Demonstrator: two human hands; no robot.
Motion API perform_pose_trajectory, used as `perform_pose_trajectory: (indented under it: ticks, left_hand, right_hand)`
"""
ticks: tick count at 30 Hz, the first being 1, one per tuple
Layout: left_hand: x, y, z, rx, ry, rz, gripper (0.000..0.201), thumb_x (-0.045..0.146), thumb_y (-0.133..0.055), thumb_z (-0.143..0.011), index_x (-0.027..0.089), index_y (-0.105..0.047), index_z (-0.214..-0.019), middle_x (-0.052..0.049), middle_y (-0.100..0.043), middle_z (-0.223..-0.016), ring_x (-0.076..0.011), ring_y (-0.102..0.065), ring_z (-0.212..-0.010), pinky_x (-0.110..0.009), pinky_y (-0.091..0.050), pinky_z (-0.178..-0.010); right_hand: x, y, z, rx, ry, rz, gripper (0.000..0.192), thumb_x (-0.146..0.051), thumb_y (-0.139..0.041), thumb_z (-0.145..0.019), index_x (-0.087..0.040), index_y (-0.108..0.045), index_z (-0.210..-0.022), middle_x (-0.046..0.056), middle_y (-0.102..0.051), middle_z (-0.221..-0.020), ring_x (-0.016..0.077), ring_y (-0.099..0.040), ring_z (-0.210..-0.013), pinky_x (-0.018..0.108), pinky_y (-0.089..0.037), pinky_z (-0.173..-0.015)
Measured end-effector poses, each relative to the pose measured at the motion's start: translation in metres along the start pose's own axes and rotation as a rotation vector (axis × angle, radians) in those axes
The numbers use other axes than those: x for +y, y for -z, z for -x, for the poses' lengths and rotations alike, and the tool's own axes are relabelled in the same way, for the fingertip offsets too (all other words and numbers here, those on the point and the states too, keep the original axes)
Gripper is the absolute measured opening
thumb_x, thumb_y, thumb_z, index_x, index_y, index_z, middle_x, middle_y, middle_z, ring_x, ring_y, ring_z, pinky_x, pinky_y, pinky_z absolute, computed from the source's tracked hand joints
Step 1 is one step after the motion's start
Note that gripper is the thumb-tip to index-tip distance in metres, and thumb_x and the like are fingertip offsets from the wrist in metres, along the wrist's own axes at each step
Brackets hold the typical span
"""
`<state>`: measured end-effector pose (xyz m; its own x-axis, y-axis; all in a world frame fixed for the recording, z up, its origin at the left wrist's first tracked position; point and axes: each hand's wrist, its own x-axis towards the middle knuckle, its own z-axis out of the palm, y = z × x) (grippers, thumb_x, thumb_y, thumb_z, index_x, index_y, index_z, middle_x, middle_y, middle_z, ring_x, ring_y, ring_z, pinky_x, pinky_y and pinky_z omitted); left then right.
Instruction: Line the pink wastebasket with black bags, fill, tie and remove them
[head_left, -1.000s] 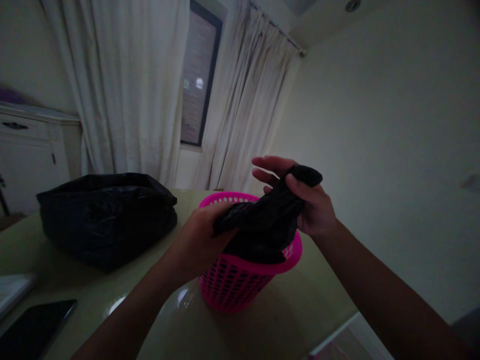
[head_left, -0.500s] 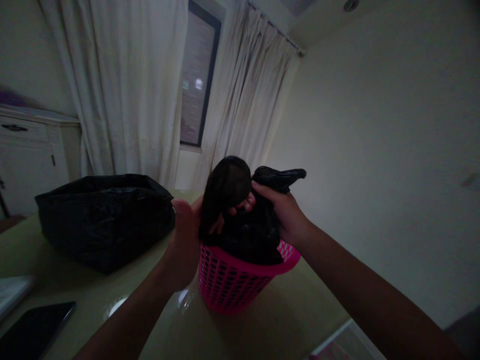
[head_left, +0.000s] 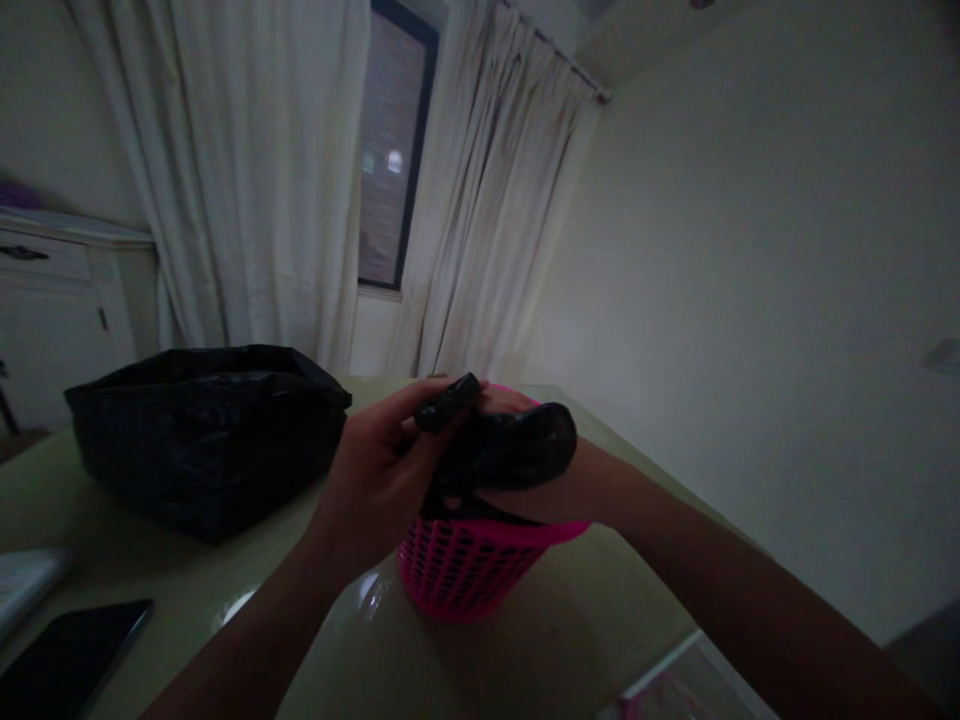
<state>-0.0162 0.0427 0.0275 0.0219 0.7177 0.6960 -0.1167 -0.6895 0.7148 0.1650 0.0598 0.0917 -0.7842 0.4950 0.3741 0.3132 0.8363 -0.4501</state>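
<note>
A pink perforated plastic basket (head_left: 457,575) stands on the pale table (head_left: 525,640), lined with a black plastic bag (head_left: 517,450). Both my hands are above its rim, gathering the bag's top. My left hand (head_left: 375,470) pinches a twisted end of the bag between thumb and fingers. My right hand (head_left: 525,430) crosses over the basket, mostly covered by the bag's loose plastic, and grips it too.
A second, larger black bag (head_left: 210,430) sits on the table to the left. A dark phone (head_left: 67,660) lies at the near left edge, next to a pale flat object (head_left: 22,580). Curtains and a window stand behind; a white cabinet (head_left: 52,300) is far left.
Both hands have come lower and closer together over the basket. The bag's top, raised in two tufts before, is now bunched and wrapped over my right hand.
</note>
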Motion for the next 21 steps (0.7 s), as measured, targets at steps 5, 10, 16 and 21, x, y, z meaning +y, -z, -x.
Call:
perform_pose_trajectory:
  ticks: [5,10,16,21]
  left_hand:
    - [-0.007,0.001,0.001,0.088,-0.05,-0.212,0.025,0.034,-0.066,-0.105,0.023,-0.08,-0.123,-0.002,-0.084,-0.098,-0.0152,-0.077,-0.076,-0.022,-0.061,-0.066]
    - [-0.009,0.0,0.006,0.067,-0.027,-0.199,0.032,0.038,-0.058,-0.11,0.027,-0.075,-0.135,0.007,-0.065,-0.062,-0.0101,-0.061,-0.049,-0.018,-0.044,-0.045]
    - [-0.008,0.001,0.007,-0.03,-0.251,-0.358,0.042,0.016,-0.057,-0.102,0.03,-0.076,-0.136,0.006,-0.069,-0.071,-0.0099,-0.061,-0.057,-0.021,-0.048,-0.058]
    - [-0.008,0.002,0.006,-0.076,-0.185,-0.25,0.038,0.017,-0.057,-0.104,0.029,-0.078,-0.133,0.007,-0.064,-0.067,-0.0097,-0.059,-0.058,-0.021,-0.049,-0.061]
  right_hand:
    - [-0.011,0.003,0.006,-0.043,-0.157,-0.292,0.024,-0.038,-0.081,-0.094,-0.023,-0.076,-0.112,0.001,-0.077,-0.104,0.0193,-0.073,-0.095,0.033,-0.062,-0.086]
    - [0.006,-0.006,0.006,0.193,-0.382,-0.55,0.049,-0.067,-0.064,-0.102,-0.02,-0.076,-0.099,0.004,-0.077,-0.088,0.0187,-0.072,-0.08,0.032,-0.06,-0.074]
    - [0.024,-0.011,-0.005,0.503,-0.455,-0.556,0.045,-0.052,-0.09,-0.08,-0.021,-0.07,-0.106,0.001,-0.076,-0.086,0.0173,-0.068,-0.073,0.029,-0.055,-0.067]
    - [0.028,-0.01,-0.008,0.366,-0.377,-0.436,0.031,-0.047,-0.083,-0.084,-0.019,-0.071,-0.093,0.001,-0.073,-0.08,0.0167,-0.065,-0.073,0.028,-0.05,-0.066]
